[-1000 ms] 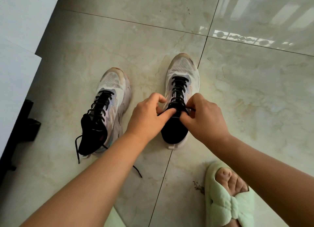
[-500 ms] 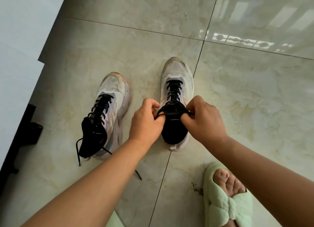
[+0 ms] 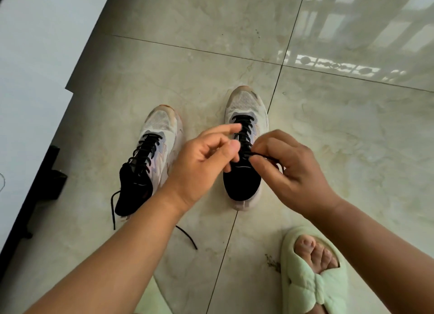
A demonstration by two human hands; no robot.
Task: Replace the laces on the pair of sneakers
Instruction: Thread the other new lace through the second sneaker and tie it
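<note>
Floor (image 3: 340,149): pale glossy tiles, far right catching window glare.
Right sneaker (image 3: 246,107): upright at centre, black-laced, beneath both hands.
Left sneaker (image 3: 159,125): to its left, lace ends trailing near.
Slipper (image 3: 305,288): green, near right, on a foot.
Left hand (image 3: 202,158): fingers loosely curled, whether grasping lace I cannot tell.
Right hand (image 3: 288,170): pinching the black lace (image 3: 265,156).

Two white-and-black sneakers (image 3: 245,149) upright, black laces (image 3: 145,154), perhaps untied.

Glossy marble tile floor (image 3: 352,149) under two sneakers (image 3: 157,135), one slipper (image 3: 305,288)
</note>
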